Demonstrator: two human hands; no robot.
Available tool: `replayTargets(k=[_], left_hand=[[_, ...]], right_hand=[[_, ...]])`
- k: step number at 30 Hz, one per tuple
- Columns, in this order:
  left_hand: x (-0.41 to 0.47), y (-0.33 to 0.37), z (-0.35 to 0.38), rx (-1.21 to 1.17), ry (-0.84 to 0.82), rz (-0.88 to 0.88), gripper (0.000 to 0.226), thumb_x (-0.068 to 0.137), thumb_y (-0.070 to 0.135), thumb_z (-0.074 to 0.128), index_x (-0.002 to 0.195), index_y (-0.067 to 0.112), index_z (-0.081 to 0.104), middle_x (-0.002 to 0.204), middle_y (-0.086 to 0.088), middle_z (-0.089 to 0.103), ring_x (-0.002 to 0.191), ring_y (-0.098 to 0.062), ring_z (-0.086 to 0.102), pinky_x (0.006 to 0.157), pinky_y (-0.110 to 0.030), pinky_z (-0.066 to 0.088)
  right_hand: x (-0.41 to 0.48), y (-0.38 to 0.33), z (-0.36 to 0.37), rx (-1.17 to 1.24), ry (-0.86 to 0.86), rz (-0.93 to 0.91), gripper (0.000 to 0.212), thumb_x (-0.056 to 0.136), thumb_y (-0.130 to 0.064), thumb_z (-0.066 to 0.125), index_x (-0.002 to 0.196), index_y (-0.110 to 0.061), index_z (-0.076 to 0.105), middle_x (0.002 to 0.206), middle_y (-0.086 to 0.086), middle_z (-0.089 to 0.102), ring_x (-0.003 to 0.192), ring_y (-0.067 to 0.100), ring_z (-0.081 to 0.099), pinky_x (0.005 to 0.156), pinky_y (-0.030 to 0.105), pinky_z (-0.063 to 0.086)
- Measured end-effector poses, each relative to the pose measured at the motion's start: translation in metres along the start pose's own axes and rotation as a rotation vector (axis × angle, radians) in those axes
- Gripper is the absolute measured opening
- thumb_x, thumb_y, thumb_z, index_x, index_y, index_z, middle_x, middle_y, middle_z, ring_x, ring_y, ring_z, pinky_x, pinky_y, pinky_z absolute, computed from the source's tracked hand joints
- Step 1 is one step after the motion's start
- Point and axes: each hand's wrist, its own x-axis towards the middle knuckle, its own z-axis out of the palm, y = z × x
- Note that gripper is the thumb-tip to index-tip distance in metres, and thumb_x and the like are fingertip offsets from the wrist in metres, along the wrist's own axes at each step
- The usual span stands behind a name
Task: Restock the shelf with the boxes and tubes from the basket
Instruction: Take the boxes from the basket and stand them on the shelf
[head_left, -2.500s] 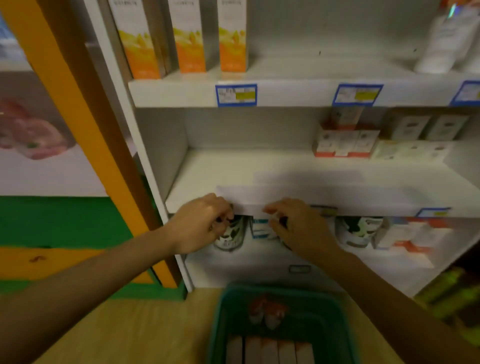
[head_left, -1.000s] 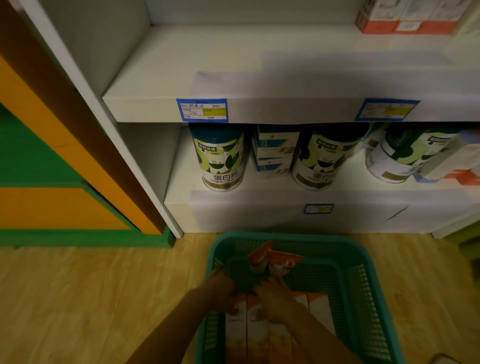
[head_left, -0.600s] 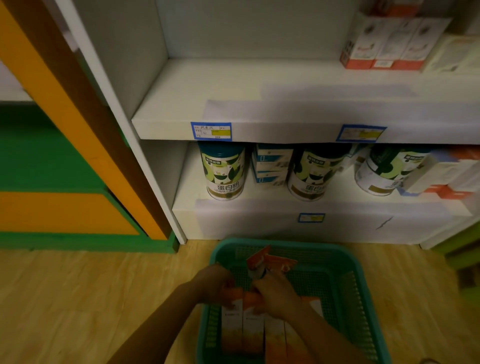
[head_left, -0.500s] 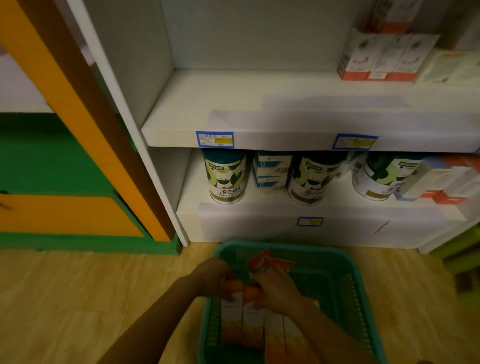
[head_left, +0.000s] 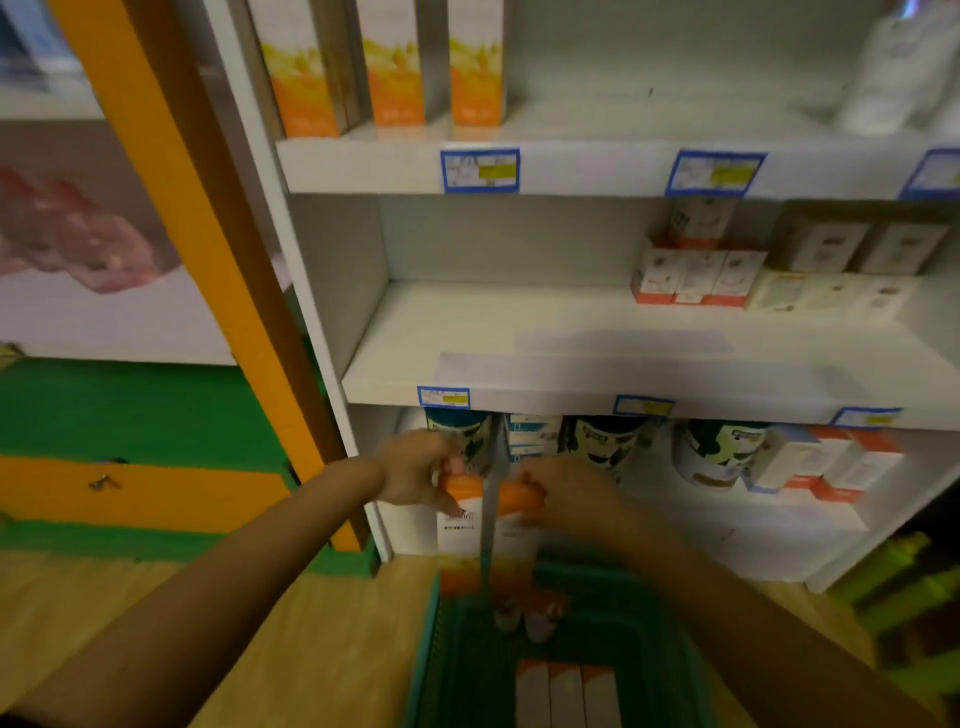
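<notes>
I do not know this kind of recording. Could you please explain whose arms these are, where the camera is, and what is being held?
There is no machine: a person wears a wide-angle camera on the head, so you look down along their own arms. The left hand grips the orange top of the left box, and the right hand grips the right box. Both are upright, above a green basket on the wooden floor. In the basket lie three more boxes and what look like tubes. Ahead stands a white shelf with round cans low down.
</notes>
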Motion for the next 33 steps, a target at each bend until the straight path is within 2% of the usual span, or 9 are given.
replayTargets(k=[2, 4, 11, 13, 16, 22, 26, 28, 33], left_hand=[[-0.007, 0.01, -0.036, 0.038, 0.058, 0.013, 0.041, 0.072, 0.041, 0.073, 0.101, 0.013, 0.063, 0.106, -0.003, 0.063, 0.1, -0.021, 0.056, 0.087, -0.032, 0.045], [-0.016, 0.022, -0.075, 0.096, 0.115, 0.009, 0.04, 0.071, 0.043, 0.072, 0.1, 0.017, 0.062, 0.103, 0.0, 0.061, 0.097, -0.018, 0.053, 0.085, -0.031, 0.044], [-0.063, 0.067, -0.207, 0.118, 0.291, 0.008, 0.04, 0.074, 0.036, 0.072, 0.106, 0.015, 0.06, 0.097, 0.005, 0.055, 0.09, -0.01, 0.05, 0.068, -0.008, 0.035], [-0.075, 0.076, -0.239, 0.074, 0.321, 0.015, 0.038, 0.075, 0.032, 0.072, 0.106, 0.016, 0.059, 0.102, 0.004, 0.058, 0.096, -0.012, 0.055, 0.072, -0.009, 0.04], [-0.086, 0.089, -0.282, 0.052, 0.393, 0.029, 0.036, 0.075, 0.032, 0.071, 0.106, 0.018, 0.057, 0.098, 0.007, 0.058, 0.095, -0.012, 0.056, 0.081, -0.021, 0.047], [-0.09, 0.105, -0.345, 0.054, 0.499, 0.05, 0.029, 0.077, 0.026, 0.068, 0.103, 0.015, 0.061, 0.092, 0.008, 0.062, 0.089, -0.009, 0.06, 0.069, -0.017, 0.046], [-0.076, 0.102, -0.366, 0.057, 0.547, 0.023, 0.034, 0.079, 0.022, 0.068, 0.11, 0.012, 0.059, 0.097, 0.002, 0.06, 0.084, -0.011, 0.057, 0.063, -0.015, 0.041], [-0.066, 0.098, -0.37, 0.075, 0.56, 0.01, 0.037, 0.079, 0.022, 0.068, 0.112, 0.009, 0.059, 0.1, 0.0, 0.06, 0.088, -0.015, 0.056, 0.065, -0.017, 0.042], [-0.045, 0.083, -0.372, 0.114, 0.594, -0.053, 0.041, 0.079, 0.024, 0.069, 0.114, 0.007, 0.059, 0.113, -0.012, 0.063, 0.104, -0.026, 0.059, 0.088, -0.033, 0.046]], right_hand=[[-0.006, -0.01, -0.036, -0.033, 0.064, -0.026, 0.033, 0.083, -0.034, 0.063, 0.112, -0.02, 0.056, 0.115, 0.004, 0.062, 0.105, 0.02, 0.056, 0.079, 0.027, 0.041], [-0.012, -0.02, -0.074, -0.103, 0.117, -0.046, 0.04, 0.082, -0.038, 0.064, 0.117, -0.022, 0.053, 0.119, 0.004, 0.06, 0.107, 0.021, 0.055, 0.083, 0.031, 0.043], [-0.044, -0.053, -0.206, -0.154, 0.323, -0.102, 0.045, 0.077, -0.039, 0.069, 0.117, -0.023, 0.055, 0.118, 0.001, 0.062, 0.103, 0.018, 0.057, 0.086, 0.031, 0.047], [-0.054, -0.061, -0.237, -0.151, 0.361, -0.105, 0.046, 0.077, -0.04, 0.069, 0.117, -0.024, 0.055, 0.117, 0.0, 0.061, 0.101, 0.016, 0.057, 0.089, 0.033, 0.05], [-0.061, -0.071, -0.278, -0.162, 0.422, -0.106, 0.047, 0.074, -0.041, 0.072, 0.115, -0.025, 0.057, 0.115, -0.001, 0.062, 0.101, 0.017, 0.058, 0.091, 0.039, 0.05], [-0.064, -0.087, -0.334, -0.111, 0.484, -0.136, 0.044, 0.076, -0.029, 0.073, 0.115, -0.014, 0.059, 0.104, 0.0, 0.06, 0.094, 0.015, 0.056, 0.082, 0.028, 0.046], [-0.055, -0.092, -0.359, -0.072, 0.536, -0.123, 0.045, 0.077, -0.026, 0.072, 0.118, -0.013, 0.057, 0.107, 0.002, 0.059, 0.094, 0.016, 0.056, 0.081, 0.028, 0.047], [-0.047, -0.093, -0.367, -0.061, 0.553, -0.116, 0.045, 0.077, -0.024, 0.072, 0.118, -0.011, 0.057, 0.111, 0.006, 0.061, 0.095, 0.018, 0.057, 0.081, 0.03, 0.05], [-0.027, -0.093, -0.373, -0.07, 0.626, -0.077, 0.045, 0.076, -0.022, 0.074, 0.116, -0.008, 0.059, 0.119, 0.012, 0.062, 0.105, 0.025, 0.06, 0.09, 0.036, 0.051]])
